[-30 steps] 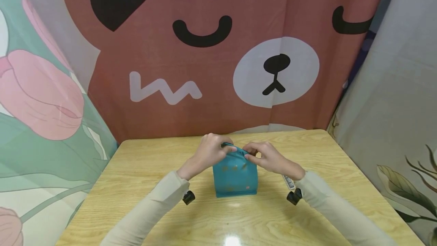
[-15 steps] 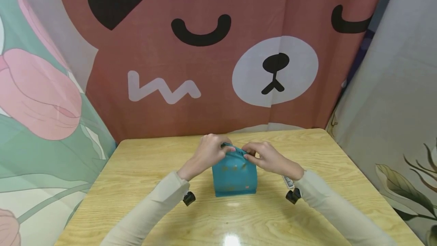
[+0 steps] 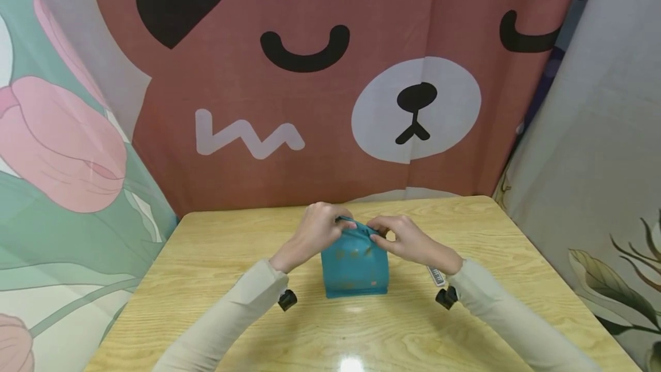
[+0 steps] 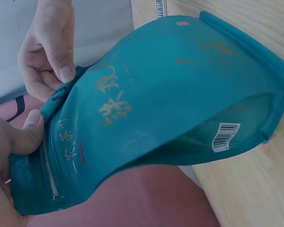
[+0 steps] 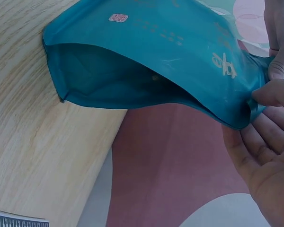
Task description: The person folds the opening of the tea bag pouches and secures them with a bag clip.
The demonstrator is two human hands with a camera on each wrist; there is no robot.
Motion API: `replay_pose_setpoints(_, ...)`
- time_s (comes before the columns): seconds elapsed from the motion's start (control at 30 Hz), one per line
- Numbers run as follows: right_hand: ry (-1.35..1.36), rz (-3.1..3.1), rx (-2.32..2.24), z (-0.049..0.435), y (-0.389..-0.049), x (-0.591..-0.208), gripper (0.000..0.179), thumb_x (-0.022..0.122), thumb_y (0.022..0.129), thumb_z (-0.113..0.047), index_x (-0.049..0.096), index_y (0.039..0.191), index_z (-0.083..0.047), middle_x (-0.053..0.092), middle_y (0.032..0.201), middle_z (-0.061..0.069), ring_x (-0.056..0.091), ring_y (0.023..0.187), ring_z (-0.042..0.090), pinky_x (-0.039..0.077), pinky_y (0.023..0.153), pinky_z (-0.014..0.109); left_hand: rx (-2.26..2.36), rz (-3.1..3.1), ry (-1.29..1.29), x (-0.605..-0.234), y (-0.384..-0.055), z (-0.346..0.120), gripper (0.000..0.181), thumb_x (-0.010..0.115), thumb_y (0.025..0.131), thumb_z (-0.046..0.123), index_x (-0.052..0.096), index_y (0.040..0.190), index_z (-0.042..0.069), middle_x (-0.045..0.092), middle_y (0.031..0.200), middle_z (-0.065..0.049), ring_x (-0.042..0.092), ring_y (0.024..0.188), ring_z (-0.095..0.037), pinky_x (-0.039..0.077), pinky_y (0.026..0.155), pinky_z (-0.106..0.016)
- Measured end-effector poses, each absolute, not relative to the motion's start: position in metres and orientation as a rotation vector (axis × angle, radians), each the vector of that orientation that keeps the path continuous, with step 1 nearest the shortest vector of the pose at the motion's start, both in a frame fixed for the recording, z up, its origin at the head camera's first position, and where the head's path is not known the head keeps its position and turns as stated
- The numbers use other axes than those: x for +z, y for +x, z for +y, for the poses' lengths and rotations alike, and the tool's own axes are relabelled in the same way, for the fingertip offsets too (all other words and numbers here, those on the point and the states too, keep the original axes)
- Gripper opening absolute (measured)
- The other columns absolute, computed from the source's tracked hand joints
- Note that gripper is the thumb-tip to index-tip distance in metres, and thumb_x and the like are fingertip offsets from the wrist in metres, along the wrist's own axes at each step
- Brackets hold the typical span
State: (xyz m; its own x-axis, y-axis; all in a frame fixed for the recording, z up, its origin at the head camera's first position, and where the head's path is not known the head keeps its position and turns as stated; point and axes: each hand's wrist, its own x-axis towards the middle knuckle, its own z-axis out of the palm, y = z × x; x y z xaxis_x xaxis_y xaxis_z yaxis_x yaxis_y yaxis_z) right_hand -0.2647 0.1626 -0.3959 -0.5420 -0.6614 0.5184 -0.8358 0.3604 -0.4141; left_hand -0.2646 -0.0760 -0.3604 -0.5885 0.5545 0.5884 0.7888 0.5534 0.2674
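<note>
A teal tea pouch (image 3: pixel 355 268) with gold lettering stands upright on the wooden table (image 3: pixel 232 280). My left hand (image 3: pixel 321 227) pinches the left part of its top edge, thumb toward me. At the right part of that edge, my right hand (image 3: pixel 405 237) pinches the film between thumb and fingers. In the left wrist view the pouch (image 4: pixel 151 90) shows a pale zip strip near the top and a barcode label (image 4: pixel 226 137) on its side. The right wrist view shows the side fold of the pouch (image 5: pixel 109 75) spread wide. What is inside the pouch is hidden.
A small strip with a printed, barcode-like pattern (image 3: pixel 436 275) lies on the table beside my right wrist. Behind the table's far edge hangs a curtain with a bear face (image 3: pixel 320 131). Other printed curtains hang at left (image 3: pixel 62 159) and right (image 3: pixel 609 131).
Almost nothing differs. Both hands keep their hold on the pouch's top edge, and the pouch stays in place; the head view shifts very slightly.
</note>
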Motion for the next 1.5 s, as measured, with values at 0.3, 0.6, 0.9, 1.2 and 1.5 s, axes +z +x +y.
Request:
replay_pose_setpoints(0.3,1.299,-2.382,0.957,0.164,-0.264,-0.397,0.028,0.068,0.093,-0.002,0.067,0.121,0.001,0.072,0.105,0.008,0.069,0.085,0.013,0.057,0.073,0.034,-0.708,-2.309,-1.086,-0.36,-0.267,-0.076,0.005,0.079,0.086,0.016,0.08,0.085,0.012,0.072,0.076,0.003,0.059,0.056,-0.004,0.044,0.052,-0.017)
replay_pose_setpoints(0.6,1.276,-2.343,0.988,0.17,-0.266,-0.402,0.028,0.071,0.091,-0.003,0.069,0.119,-0.001,0.073,0.103,0.005,0.069,0.083,0.01,0.056,0.072,0.028,-0.715,-2.346,-1.067,-0.361,-0.267,-0.076,0.006,0.077,0.088,0.018,0.079,0.086,0.013,0.072,0.077,0.004,0.054,0.054,-0.001,0.041,0.049,-0.017)
replay_pose_setpoints(0.9,1.247,-2.338,1.032,0.177,-0.266,-0.408,0.025,0.071,0.091,-0.005,0.071,0.117,-0.004,0.072,0.102,0.004,0.067,0.081,0.008,0.056,0.068,0.027,-0.714,-2.349,-1.069,-0.362,-0.267,-0.076,0.005,0.078,0.087,0.017,0.079,0.088,0.012,0.072,0.078,0.003,0.057,0.056,-0.002,0.044,0.052,-0.017)
replay_pose_setpoints(1.2,1.224,-2.348,1.045,0.18,-0.265,-0.409,0.024,0.071,0.091,-0.007,0.072,0.115,-0.004,0.073,0.101,0.002,0.067,0.081,0.006,0.056,0.069,0.027,-0.715,-2.339,-1.068,-0.362,-0.267,-0.076,0.005,0.079,0.086,0.016,0.079,0.088,0.012,0.073,0.078,0.002,0.058,0.055,-0.003,0.044,0.051,-0.018)
replay_pose_setpoints(1.5,1.217,-2.345,1.045,0.183,-0.264,-0.41,0.022,0.071,0.092,-0.006,0.073,0.113,-0.005,0.073,0.097,-0.001,0.067,0.081,0.006,0.056,0.069,0.029,-0.713,-2.349,-1.067,-0.362,-0.267,-0.076,0.005,0.078,0.087,0.016,0.079,0.088,0.011,0.073,0.079,0.001,0.059,0.056,-0.004,0.044,0.053,-0.017)
